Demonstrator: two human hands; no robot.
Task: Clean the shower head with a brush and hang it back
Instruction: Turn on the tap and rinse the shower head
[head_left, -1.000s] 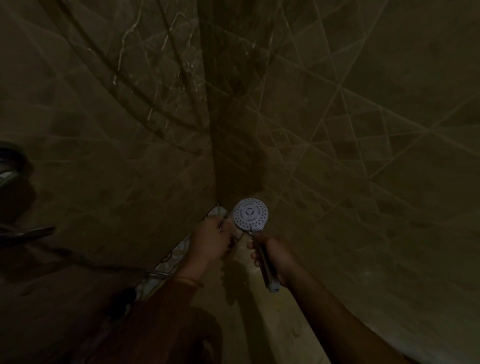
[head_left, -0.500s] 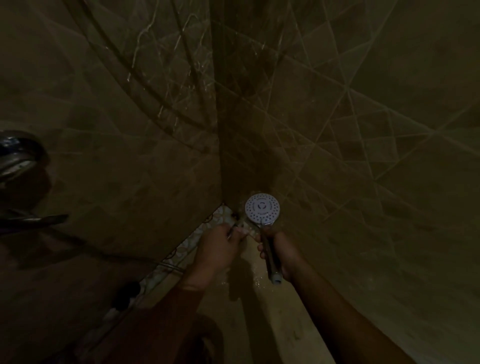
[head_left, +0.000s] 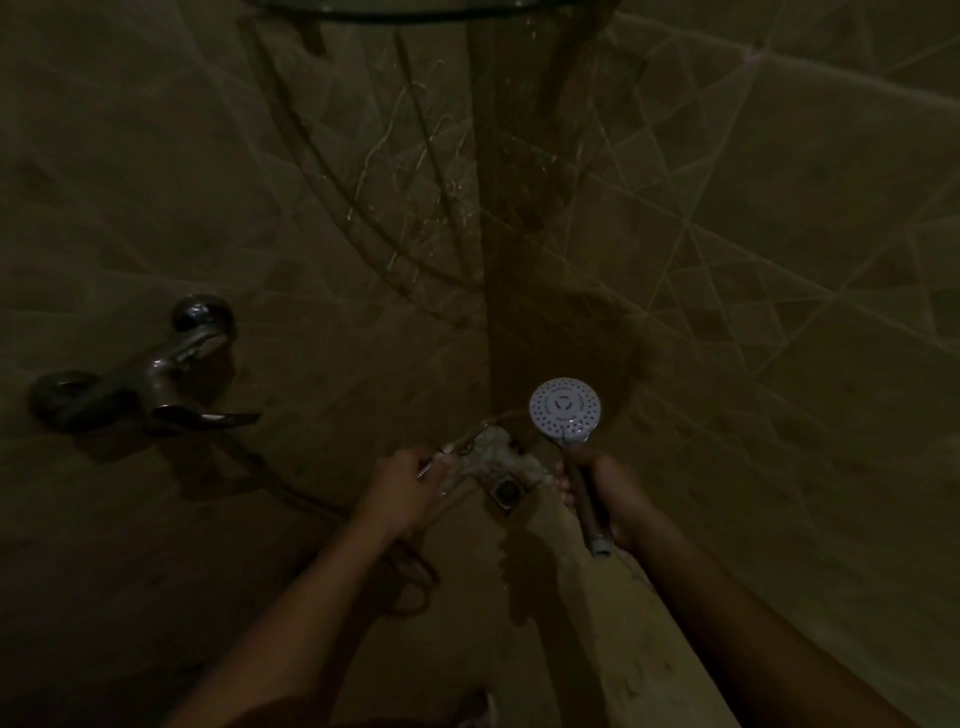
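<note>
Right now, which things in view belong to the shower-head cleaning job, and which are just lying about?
In the job:
- shower head, handle gripped by the right hand
- metal hose end, held in the left hand
- no brush shows

Just there:
- wall mixer tap
- floor drain
- tiled wall

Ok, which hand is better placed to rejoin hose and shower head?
Left, probably. The left hand pinches what looks like the hose end, free to move; the right hand grips the shower head by its handle, whose bare end sticks out below.
</note>
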